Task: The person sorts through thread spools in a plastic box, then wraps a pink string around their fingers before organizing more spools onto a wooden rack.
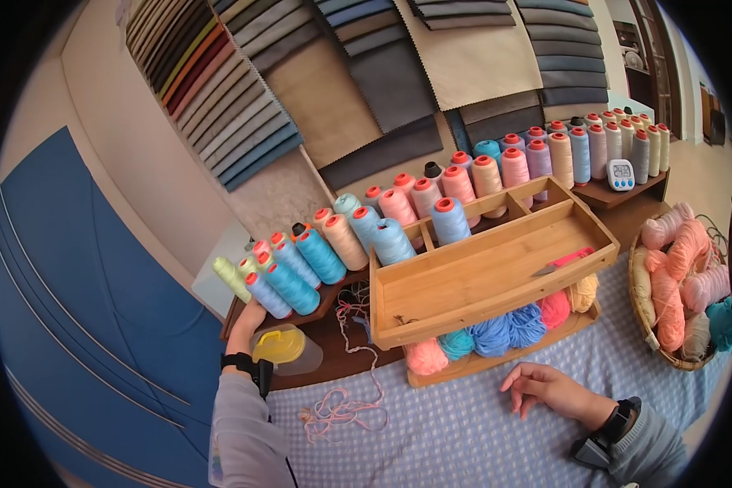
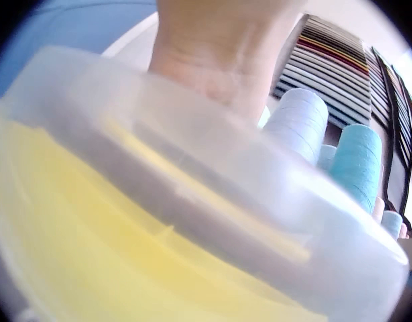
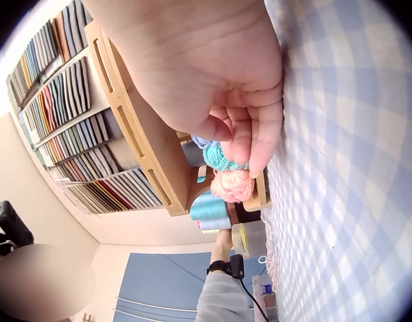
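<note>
At the left end of a row of thread cones, my left hand [image 1: 252, 315] reaches up beside a light blue thread cone [image 1: 267, 294]. Its fingers are hidden behind the cones, so I cannot tell what they hold. Just below that wrist stands a clear plastic tub with a yellow lid [image 1: 278, 345], which fills much of the left wrist view. Over the blue checked tablecloth [image 1: 455, 439], my right hand [image 1: 551, 389] stays low with fingers loosely bent and nothing between them. Balls of yarn [image 1: 508, 325] lie in front of it, under a wooden tray.
The raised wooden tray [image 1: 480, 281] holds red-handled scissors [image 1: 572, 258] and two blue cones at its back. A wicker basket [image 1: 649, 325] of yarn stands right. Tangled pink yarn [image 1: 342, 415] lies on the cloth. A white timer [image 1: 620, 175] stands by the far cones.
</note>
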A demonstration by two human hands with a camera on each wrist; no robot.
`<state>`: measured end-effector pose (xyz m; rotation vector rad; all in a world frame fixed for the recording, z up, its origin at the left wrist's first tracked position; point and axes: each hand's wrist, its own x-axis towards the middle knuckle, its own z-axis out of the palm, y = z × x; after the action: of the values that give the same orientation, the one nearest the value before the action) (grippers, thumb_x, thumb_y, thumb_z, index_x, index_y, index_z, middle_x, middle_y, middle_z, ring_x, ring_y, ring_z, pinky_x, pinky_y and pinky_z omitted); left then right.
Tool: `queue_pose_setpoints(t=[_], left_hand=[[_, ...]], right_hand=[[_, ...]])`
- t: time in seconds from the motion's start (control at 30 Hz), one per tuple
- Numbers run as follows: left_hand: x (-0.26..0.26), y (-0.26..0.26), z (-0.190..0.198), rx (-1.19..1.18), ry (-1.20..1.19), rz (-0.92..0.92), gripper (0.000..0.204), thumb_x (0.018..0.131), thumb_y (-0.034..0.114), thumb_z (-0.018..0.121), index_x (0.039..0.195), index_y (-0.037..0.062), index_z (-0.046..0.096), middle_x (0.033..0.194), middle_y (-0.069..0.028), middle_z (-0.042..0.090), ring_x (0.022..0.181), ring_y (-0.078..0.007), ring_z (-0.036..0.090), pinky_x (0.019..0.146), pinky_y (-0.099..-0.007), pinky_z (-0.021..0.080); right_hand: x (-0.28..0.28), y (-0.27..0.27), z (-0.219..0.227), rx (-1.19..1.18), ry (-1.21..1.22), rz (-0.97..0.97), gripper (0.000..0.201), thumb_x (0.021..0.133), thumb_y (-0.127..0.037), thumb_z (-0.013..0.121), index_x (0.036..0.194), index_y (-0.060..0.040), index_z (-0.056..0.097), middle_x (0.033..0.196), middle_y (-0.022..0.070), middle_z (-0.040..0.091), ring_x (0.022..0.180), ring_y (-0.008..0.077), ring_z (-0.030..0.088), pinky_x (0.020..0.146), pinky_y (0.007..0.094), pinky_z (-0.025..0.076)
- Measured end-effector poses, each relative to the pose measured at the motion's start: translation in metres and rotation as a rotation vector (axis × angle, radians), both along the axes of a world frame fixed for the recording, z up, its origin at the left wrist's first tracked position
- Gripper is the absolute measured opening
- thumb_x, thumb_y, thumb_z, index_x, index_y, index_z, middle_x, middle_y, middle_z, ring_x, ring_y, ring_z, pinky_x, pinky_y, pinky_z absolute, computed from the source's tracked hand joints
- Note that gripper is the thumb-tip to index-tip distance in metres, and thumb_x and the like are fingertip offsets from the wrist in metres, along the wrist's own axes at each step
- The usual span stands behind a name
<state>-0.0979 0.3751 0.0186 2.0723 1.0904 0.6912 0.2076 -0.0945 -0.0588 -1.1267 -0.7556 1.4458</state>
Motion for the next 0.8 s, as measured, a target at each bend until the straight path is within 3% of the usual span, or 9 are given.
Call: queue_pose_setpoints(t=[0.1, 0.17, 0.33, 0.43, 0.47, 0.53, 0.57, 0.7, 0.8], left_hand=[[-0.016, 0.003, 0.006, 0.118, 0.164, -0.063, 0.043, 0.089, 0.023, 0.047, 0.124, -0.0022, 0.042, 0.124, -0.0146, 0.048, 0.112, -0.0256, 0.046, 0.094, -0.0321, 0.035], [-0.021, -0.001, 0.016, 0.186, 0.544, -0.088, 0.039, 0.088, 0.020, 0.049, 0.119, -0.0045, 0.047, 0.116, -0.0167, 0.054, 0.107, -0.0268, 0.050, 0.092, -0.0328, 0.037], [-0.043, -0.012, 0.035, 0.124, 0.490, 0.003, 0.034, 0.084, 0.015, 0.053, 0.113, -0.0021, 0.053, 0.108, -0.0202, 0.058, 0.103, -0.0250, 0.055, 0.088, -0.0330, 0.041], [-0.048, -0.018, 0.063, 0.285, 0.675, 0.247, 0.032, 0.081, 0.014, 0.055, 0.112, 0.0052, 0.054, 0.110, -0.0180, 0.055, 0.102, -0.0285, 0.054, 0.084, -0.0357, 0.043], [-0.044, -0.027, 0.073, 0.296, 0.679, 0.247, 0.032, 0.081, 0.014, 0.055, 0.112, 0.0052, 0.054, 0.110, -0.0180, 0.055, 0.102, -0.0285, 0.054, 0.084, -0.0357, 0.043], [-0.037, -0.047, 0.090, 0.775, 0.470, 0.362, 0.027, 0.080, 0.013, 0.054, 0.107, 0.0061, 0.056, 0.106, -0.0167, 0.054, 0.098, -0.0317, 0.053, 0.081, -0.0389, 0.044], [-0.024, -0.065, 0.100, 0.868, 0.392, 0.386, 0.025, 0.080, 0.012, 0.054, 0.104, 0.0052, 0.055, 0.104, -0.0160, 0.051, 0.097, -0.0332, 0.052, 0.080, -0.0410, 0.043], [0.027, -0.103, 0.127, 1.014, 0.312, 0.279, 0.027, 0.079, 0.007, 0.054, 0.106, 0.0054, 0.054, 0.104, -0.0172, 0.051, 0.099, -0.0338, 0.051, 0.085, -0.0381, 0.041], [0.080, -0.135, 0.130, 1.013, 0.273, 0.011, 0.026, 0.082, 0.013, 0.052, 0.107, 0.0046, 0.053, 0.108, -0.0180, 0.050, 0.101, -0.0350, 0.049, 0.088, -0.0385, 0.040]], right_hand=[[0.000, 0.000, -0.002, 0.014, 0.005, 0.005, 0.017, 0.090, -0.009, 0.042, 0.099, 0.0010, 0.051, 0.073, 0.0072, 0.056, 0.068, 0.0147, 0.057, 0.060, 0.0238, 0.050], [0.001, -0.001, 0.000, 0.023, -0.031, 0.036, 0.020, 0.090, -0.011, 0.039, 0.102, -0.0006, 0.051, 0.073, 0.0058, 0.055, 0.071, 0.0137, 0.056, 0.062, 0.0242, 0.049], [0.002, 0.000, -0.007, 0.053, -0.019, 0.045, 0.020, 0.090, -0.012, 0.039, 0.102, -0.0008, 0.051, 0.072, 0.0058, 0.055, 0.069, 0.0140, 0.056, 0.062, 0.0250, 0.050], [0.003, 0.001, -0.013, 0.085, -0.002, 0.063, 0.020, 0.090, -0.012, 0.039, 0.102, -0.0013, 0.050, 0.072, 0.0056, 0.054, 0.069, 0.0141, 0.056, 0.061, 0.0257, 0.050], [0.003, 0.001, -0.015, 0.100, -0.004, 0.072, 0.020, 0.090, -0.013, 0.039, 0.102, -0.0016, 0.050, 0.072, 0.0054, 0.054, 0.068, 0.0142, 0.055, 0.061, 0.0260, 0.050], [0.003, 0.001, -0.017, 0.116, -0.004, 0.070, 0.020, 0.090, -0.013, 0.039, 0.102, -0.0017, 0.050, 0.072, 0.0053, 0.054, 0.068, 0.0141, 0.055, 0.060, 0.0263, 0.050], [0.003, 0.001, -0.018, 0.120, -0.009, 0.070, 0.020, 0.091, -0.013, 0.040, 0.102, -0.0018, 0.051, 0.072, 0.0051, 0.054, 0.068, 0.0141, 0.055, 0.060, 0.0265, 0.050], [0.004, 0.001, -0.022, 0.153, -0.020, 0.075, 0.020, 0.091, -0.014, 0.040, 0.101, -0.0014, 0.051, 0.071, 0.0049, 0.053, 0.068, 0.0138, 0.055, 0.060, 0.0268, 0.050], [0.003, 0.001, -0.021, 0.157, -0.034, 0.065, 0.019, 0.091, -0.013, 0.039, 0.101, -0.0014, 0.051, 0.071, 0.0047, 0.053, 0.068, 0.0133, 0.055, 0.059, 0.0269, 0.050]])
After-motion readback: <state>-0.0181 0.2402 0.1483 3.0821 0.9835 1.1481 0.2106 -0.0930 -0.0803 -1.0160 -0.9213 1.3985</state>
